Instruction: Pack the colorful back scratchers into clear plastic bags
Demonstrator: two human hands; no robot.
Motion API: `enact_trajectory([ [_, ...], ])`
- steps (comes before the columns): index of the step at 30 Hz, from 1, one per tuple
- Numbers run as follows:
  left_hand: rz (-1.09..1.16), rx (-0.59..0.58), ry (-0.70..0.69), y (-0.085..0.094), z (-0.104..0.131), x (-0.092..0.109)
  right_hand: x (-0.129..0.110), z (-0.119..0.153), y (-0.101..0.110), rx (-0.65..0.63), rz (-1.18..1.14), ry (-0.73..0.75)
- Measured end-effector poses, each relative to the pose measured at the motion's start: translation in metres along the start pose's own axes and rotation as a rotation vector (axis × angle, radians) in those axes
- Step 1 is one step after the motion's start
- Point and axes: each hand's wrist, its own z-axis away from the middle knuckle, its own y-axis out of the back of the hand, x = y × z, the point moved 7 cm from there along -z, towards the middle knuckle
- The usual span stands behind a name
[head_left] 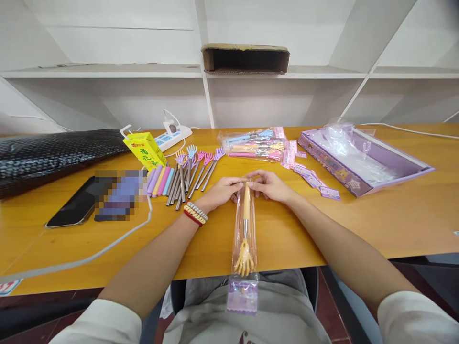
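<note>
A yellow back scratcher (pixel 246 205) lies inside a clear plastic bag (pixel 238 227), its hand-shaped end toward me. The bag's purple header card (pixel 242 296) hangs past the table's front edge, over my lap. My left hand (pixel 226 190) pinches the far end of the bag from the left, by the handle's tip. From the right, my right hand (pixel 268 186) closes its fingers on that same end. Left of my hands lie several loose metal rods with coloured scratcher heads (pixel 204 160), beside several pastel handles (pixel 161 180).
Several bagged back scratchers (pixel 256 143) lie at the back. Purple cards (pixel 310 176) are scattered beside a purple box (pixel 358 184) holding plastic bags. A yellow drink carton (pixel 145 149), power strip (pixel 174 137), phone (pixel 77 203) and white cable (pixel 118 242) occupy the left.
</note>
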Motion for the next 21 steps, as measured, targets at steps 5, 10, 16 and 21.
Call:
enact_trajectory([
  [5, -0.04, -0.024, -0.027, -0.003, 0.001, 0.005, 0.0, -0.002, -0.001, -0.004, -0.036, 0.047],
  [10, -0.079, -0.041, -0.079, -0.006, 0.004, 0.013, -0.002, -0.002, -0.002, 0.006, -0.034, 0.076],
  [16, -0.011, -0.024, -0.038, -0.003, 0.004, 0.009, -0.004, -0.001, -0.003, 0.028, -0.082, 0.069],
  [21, 0.106, -0.031, -0.009, 0.001, 0.002, 0.002, -0.008, 0.0, -0.004, 0.033, -0.105, 0.116],
])
